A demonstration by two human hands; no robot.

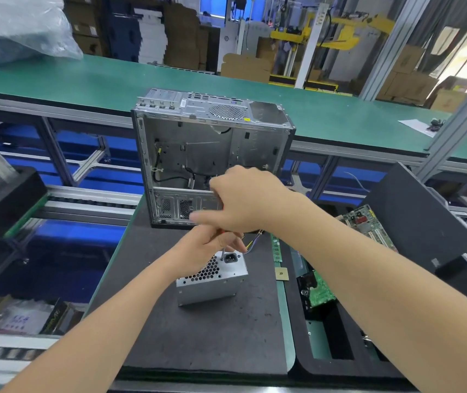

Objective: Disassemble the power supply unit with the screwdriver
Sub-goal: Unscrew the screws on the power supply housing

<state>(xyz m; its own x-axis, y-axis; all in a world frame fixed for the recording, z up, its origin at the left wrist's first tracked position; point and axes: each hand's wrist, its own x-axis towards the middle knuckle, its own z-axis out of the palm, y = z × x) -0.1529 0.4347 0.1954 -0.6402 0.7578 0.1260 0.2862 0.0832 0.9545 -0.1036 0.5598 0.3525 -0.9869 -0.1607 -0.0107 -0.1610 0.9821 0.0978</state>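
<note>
A silver power supply unit [212, 282] with a honeycomb fan grille and a black socket stands on the dark mat [198, 336]. A screwdriver [222, 252] with a red-orange handle stands upright, its tip on the unit's top face beside the socket. My left hand [202, 251] grips the screwdriver low on its handle, just above the unit. My right hand [240, 199] curls over the top of the handle, fingers blurred. Coloured wires [250, 243] trail from the unit's far side.
An empty silver computer case [212, 154] stands open right behind the hands. To the right, a black foam tray [325, 364] holds a green circuit board [323, 290], a memory stick [276, 249] and a motherboard [365, 225]. A green conveyor [84, 80] runs behind.
</note>
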